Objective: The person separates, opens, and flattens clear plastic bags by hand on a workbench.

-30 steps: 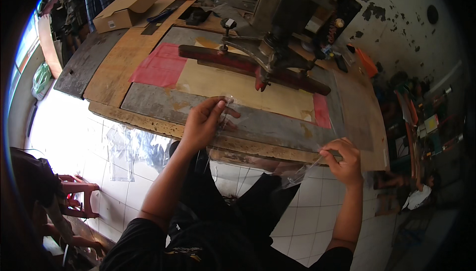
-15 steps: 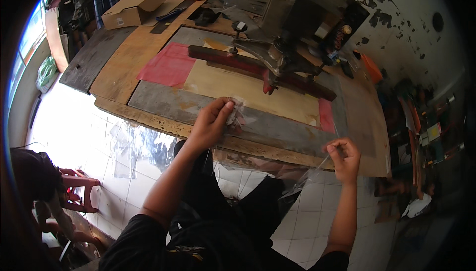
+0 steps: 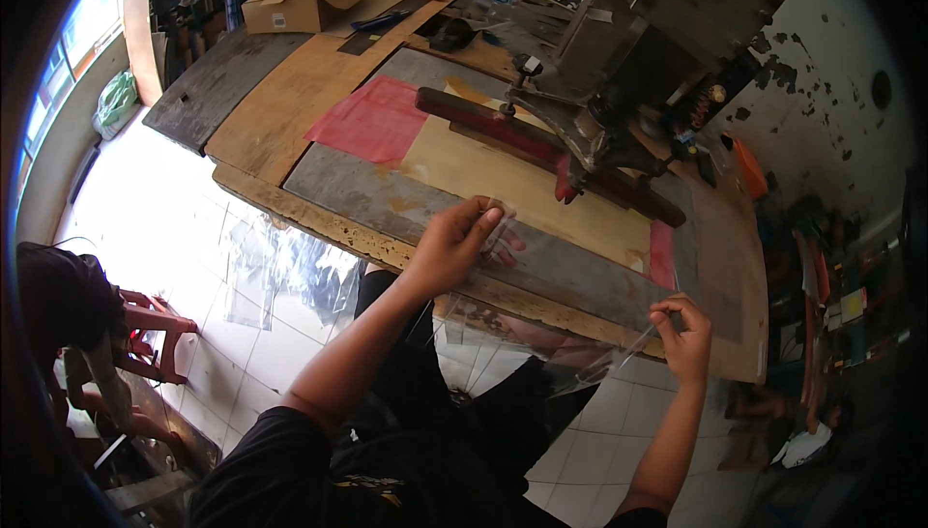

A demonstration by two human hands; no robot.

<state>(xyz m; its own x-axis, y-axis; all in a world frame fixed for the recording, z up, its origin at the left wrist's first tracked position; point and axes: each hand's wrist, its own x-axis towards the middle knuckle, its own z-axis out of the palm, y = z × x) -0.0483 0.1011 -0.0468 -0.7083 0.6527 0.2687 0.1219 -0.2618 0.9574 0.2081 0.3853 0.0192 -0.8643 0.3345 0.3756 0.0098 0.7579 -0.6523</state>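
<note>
Clear plastic film (image 3: 594, 368) hangs between my hands, near the front edge of the bench (image 3: 253, 107). At the left, more clear plastic (image 3: 290, 277) shows against the floor; whether it hangs or lies there, I cannot tell. Then comes a pink sheet (image 3: 372, 120) on the grey plate (image 3: 338, 180), and nearer, my left hand (image 3: 449, 252), pinching the film between thumb and finger. Beyond it, a dark red bar (image 3: 459, 110) crosses above a pale yellow sheet (image 3: 527, 180). At the right, my right hand (image 3: 684, 335) pinches the film too. I judge it lifted and partly spread, not yet flat; anything further done I cannot tell.
</note>
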